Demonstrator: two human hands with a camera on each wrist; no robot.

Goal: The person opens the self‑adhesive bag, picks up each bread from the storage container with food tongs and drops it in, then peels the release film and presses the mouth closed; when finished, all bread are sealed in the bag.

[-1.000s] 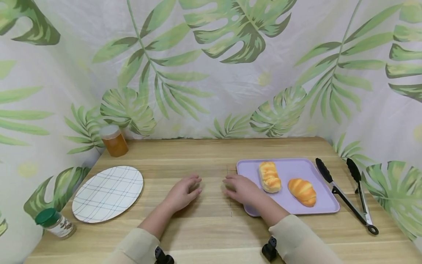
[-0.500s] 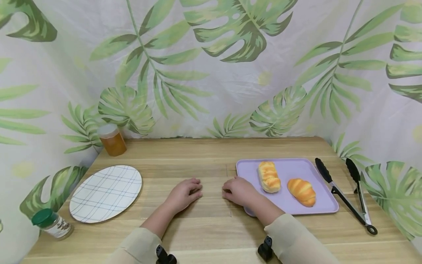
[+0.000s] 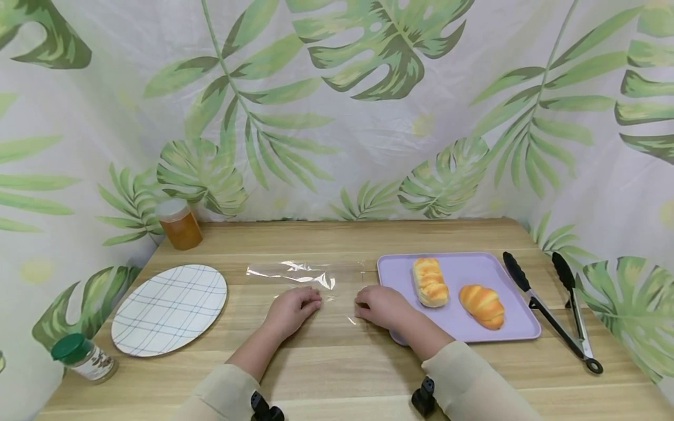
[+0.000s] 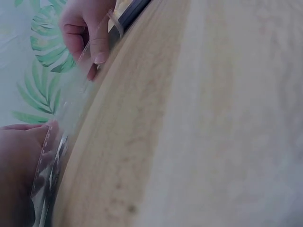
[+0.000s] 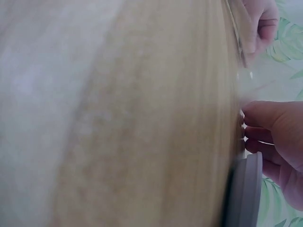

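Observation:
A clear plastic bag, seen mostly by its bright glints, lies on the table between my hands. My left hand pinches its near edge with curled fingers and thumb. On the other side my right hand pinches the same edge, beside the tray's left rim. In the left wrist view the raised, see-through plastic stretches from one hand to the other. Thumb and fingers of the right hand meet at the edge in the right wrist view.
A lilac tray carries a loaf-shaped bread and a croissant-like bread. Black-tipped tongs lie spread to its right. Leftward are a checked plate, a green-capped shaker and an amber jar.
The fingers of both hands have drawn in from a relaxed spread to a pinch on the plastic bag. Its near edge has risen slightly, and bright glints now show on it.

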